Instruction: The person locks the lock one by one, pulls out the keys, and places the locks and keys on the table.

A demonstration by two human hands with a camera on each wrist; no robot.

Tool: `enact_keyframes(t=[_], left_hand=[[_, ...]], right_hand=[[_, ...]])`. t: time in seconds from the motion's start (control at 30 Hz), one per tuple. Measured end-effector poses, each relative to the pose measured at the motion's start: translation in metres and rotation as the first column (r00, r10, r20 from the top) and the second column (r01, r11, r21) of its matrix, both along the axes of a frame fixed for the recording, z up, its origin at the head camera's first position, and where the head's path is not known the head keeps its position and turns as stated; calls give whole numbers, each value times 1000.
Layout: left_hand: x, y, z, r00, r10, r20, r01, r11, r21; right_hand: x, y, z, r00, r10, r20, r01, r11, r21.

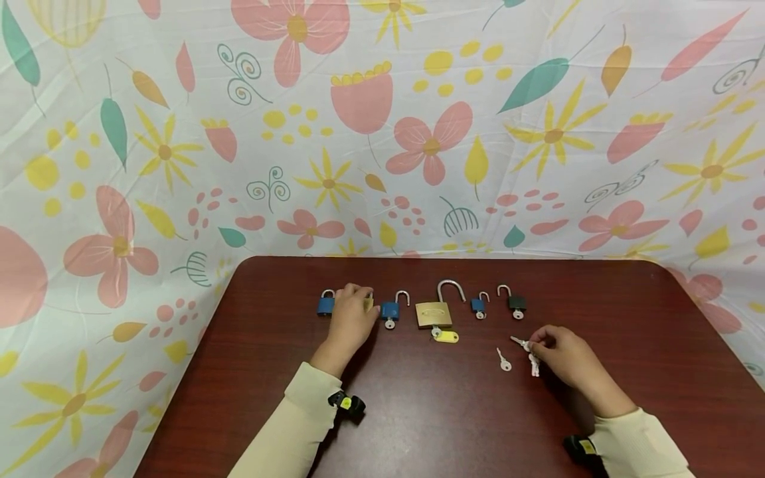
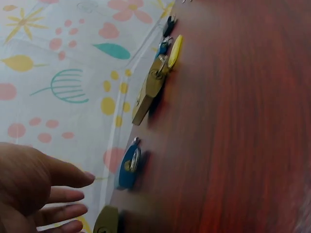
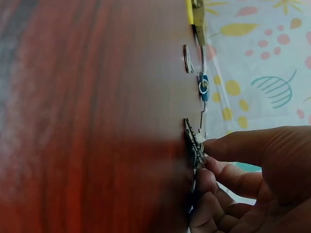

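Observation:
My right hand [image 1: 564, 355] pinches a small bunch of silver keys [image 3: 194, 141] between thumb and fingertips, at the table surface. A single pair-like piece, a loose silver key [image 1: 504, 360], lies to its left. My left hand [image 1: 351, 318] is over a brass padlock [image 1: 368, 303], partly hidden by the fingers. In the left wrist view its fingers look fairly straight and apart from the brass padlock [image 2: 107, 221]. On either side of that hand are a blue padlock [image 1: 325, 305] and another blue padlock [image 1: 390, 311], whose shackle is open and which has a key in it.
A large brass padlock [image 1: 433, 315] with open shackle, key and yellow tag [image 1: 446, 337] lies mid-row. Right of it are a small blue padlock [image 1: 478, 305] and a dark padlock [image 1: 517, 303], both open with keys. A flowered cloth [image 1: 370, 159] hangs behind the brown table [image 1: 418, 411].

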State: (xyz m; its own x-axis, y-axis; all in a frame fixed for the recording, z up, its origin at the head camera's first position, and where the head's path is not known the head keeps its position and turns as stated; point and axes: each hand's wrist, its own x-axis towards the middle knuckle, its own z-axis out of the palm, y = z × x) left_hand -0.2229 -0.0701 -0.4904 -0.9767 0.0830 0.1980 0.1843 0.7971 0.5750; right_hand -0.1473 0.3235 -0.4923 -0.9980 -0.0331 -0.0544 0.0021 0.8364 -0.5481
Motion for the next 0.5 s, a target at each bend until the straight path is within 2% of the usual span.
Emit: enact_keyframes(t=[0.1, 0.2, 0.5], left_hand=[[0, 4, -1, 998, -57, 20, 58, 997, -43], [0, 8, -1, 996, -81, 37, 83, 994, -70], [0, 19, 1, 996, -35, 82, 47, 987, -154]], right_hand=[[0, 0, -1, 1000, 2, 4, -2, 1000, -2], [0, -1, -1, 1000, 3, -4, -3, 1000, 0], [0, -1, 1, 1000, -27, 7, 27, 1000, -2]])
